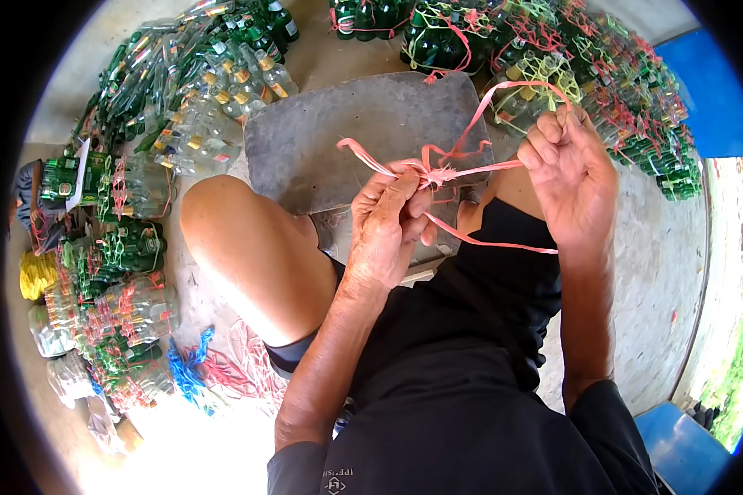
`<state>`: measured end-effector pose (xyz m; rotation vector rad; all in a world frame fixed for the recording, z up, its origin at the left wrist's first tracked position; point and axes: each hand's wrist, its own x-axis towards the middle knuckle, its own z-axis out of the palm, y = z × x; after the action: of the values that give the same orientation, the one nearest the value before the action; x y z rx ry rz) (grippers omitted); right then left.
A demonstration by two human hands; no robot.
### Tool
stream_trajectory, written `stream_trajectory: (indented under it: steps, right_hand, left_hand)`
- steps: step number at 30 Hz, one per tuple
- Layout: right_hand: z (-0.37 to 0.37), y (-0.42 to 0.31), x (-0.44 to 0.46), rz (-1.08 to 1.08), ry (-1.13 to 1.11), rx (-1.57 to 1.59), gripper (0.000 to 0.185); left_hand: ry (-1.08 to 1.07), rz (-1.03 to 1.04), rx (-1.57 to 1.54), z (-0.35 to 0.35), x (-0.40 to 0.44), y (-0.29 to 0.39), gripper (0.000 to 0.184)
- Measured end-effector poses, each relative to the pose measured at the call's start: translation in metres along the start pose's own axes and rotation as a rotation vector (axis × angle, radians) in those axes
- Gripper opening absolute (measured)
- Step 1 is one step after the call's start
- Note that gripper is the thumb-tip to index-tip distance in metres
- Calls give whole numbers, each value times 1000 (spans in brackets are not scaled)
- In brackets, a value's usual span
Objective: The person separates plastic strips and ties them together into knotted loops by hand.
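Pink plastic twine (491,168) is stretched between my two hands above my lap. My left hand (392,219) is closed, pinching a bunched, knotted part of the twine between thumb and fingers. Loose ends stick out to its left and hang below it to the right. My right hand (571,169) is raised to the right, its fingers curled on a strand of the same twine. From there one strand loops up and back toward the knot. A grey board (330,124) lies beyond my hands, in front of my knees.
Clear bottles with gold caps (243,87) and green bottles (161,70) are piled at the back left. Twine-bound green bottles (603,91) fill the back right. More bundled bottles (132,305) line the left. Blue twine (190,367) and pink strands (243,367) lie on the floor.
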<state>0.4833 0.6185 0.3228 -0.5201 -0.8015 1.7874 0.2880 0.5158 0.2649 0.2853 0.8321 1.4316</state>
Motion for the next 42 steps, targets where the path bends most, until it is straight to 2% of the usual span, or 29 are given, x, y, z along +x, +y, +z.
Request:
stream_trajectory:
  steps: [2, 5, 8, 11, 12, 15, 18, 21, 23, 25, 28, 34, 37, 42]
  right_hand:
    - [-7, 2, 1, 3, 20, 5, 11]
    - [-23, 7, 0, -4, 23, -198, 11]
    - [-21, 7, -6, 68, 127, -440, 17]
    - [-17, 4, -12, 70, 60, -1038, 22]
    - [-13, 4, -15, 75, 89, -1071, 28]
    - [-8, 4, -18, -553, 31, -1662, 37]
    - [38, -4, -29, -603, 87, -1673, 37]
    - [36, -2, -29, -543, -329, -1480, 29]
    - [37, 16, -35, -307, -290, -1372, 26]
    - [32, 28, -32, -341, -331, -1347, 18]
    - [34, 33, -33, -254, -320, -1341, 5]
    - [28, 37, -31, -233, -280, -1223, 5]
    - [24, 41, -33, -38, -199, -1021, 7]
    - [22, 37, -30, 39, -213, -944, 8]
  left_hand:
    - [-10, 24, 8, -2, -1, 0, 21]
    - [-26, 68, 22, -4, -2, -3, 20]
    - [-28, 95, 33, -1, -3, -3, 20]
    - [-30, 131, 63, 0, -4, -3, 20]
    - [-30, 144, 75, 0, -4, -3, 20]
    - [-28, 171, 101, 0, -4, -4, 20]
    - [-28, 200, 120, 2, -5, -5, 21]
    - [-37, 220, 129, 4, -5, -6, 22]
    - [-50, 221, 149, 6, -4, -7, 22]
    - [-51, 222, 184, 8, -7, -5, 22]
    - [-31, 232, 252, 8, -8, -6, 22]
    - [-31, 174, 237, 9, -9, -2, 25]
    - [-80, 154, 236, 7, -9, 0, 25]
    - [-80, 113, 219, 8, -9, 5, 22]
